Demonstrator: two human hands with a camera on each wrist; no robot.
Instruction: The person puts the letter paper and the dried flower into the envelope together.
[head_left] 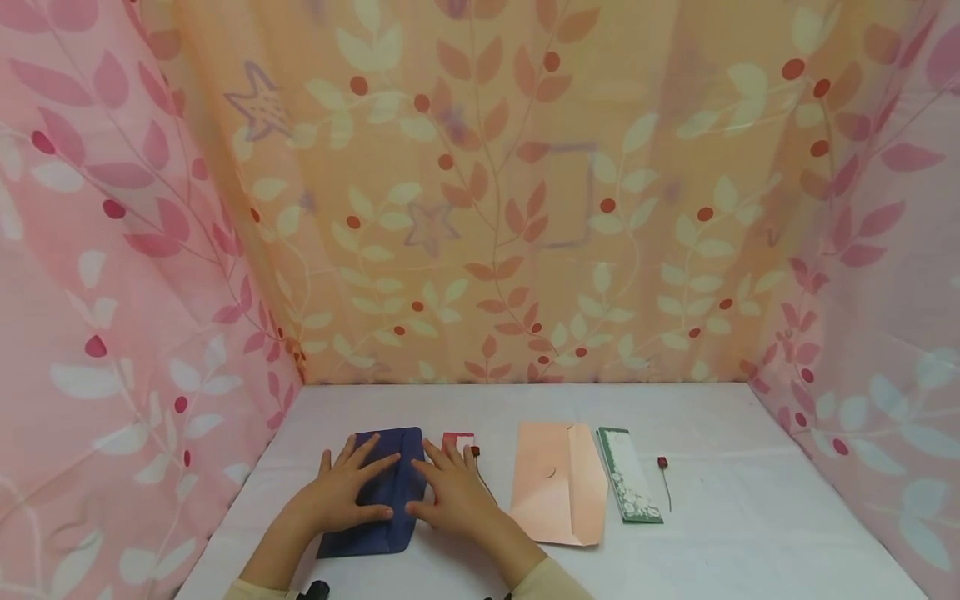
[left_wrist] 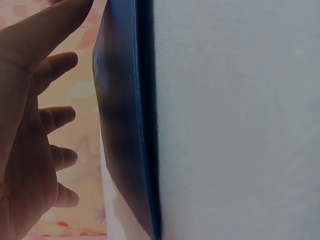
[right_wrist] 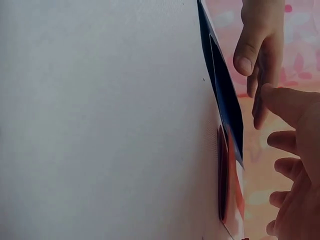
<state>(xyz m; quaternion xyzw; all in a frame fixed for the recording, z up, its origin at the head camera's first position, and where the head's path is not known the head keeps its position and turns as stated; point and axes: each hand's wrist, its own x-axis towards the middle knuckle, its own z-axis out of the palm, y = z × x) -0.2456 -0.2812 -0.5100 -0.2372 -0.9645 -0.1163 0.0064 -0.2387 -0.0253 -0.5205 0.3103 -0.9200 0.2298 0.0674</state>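
Note:
A navy blue envelope (head_left: 392, 485) lies on the white table, its flap crease running along its right part. Over its left half is my left hand (head_left: 339, 493), fingers straight and spread, with nothing held. My right hand (head_left: 457, 496) spreads over the envelope's right edge, also holding nothing. In the left wrist view, a gap shows between the left hand's fingers (left_wrist: 59, 119) and the envelope (left_wrist: 122, 115). The right wrist view has the right hand (right_wrist: 305, 165) likewise apart from the envelope (right_wrist: 231, 112). A red-edged card (head_left: 458, 437) is partly hidden behind the right hand.
A small dried red rose (head_left: 476, 451) lies by the right hand. Farther right are a peach envelope (head_left: 551, 500), a white card with green floral edging (head_left: 628, 475) and another dried rose (head_left: 663, 463). Patterned curtains (head_left: 480, 192) enclose the table (head_left: 750, 533) at back and sides.

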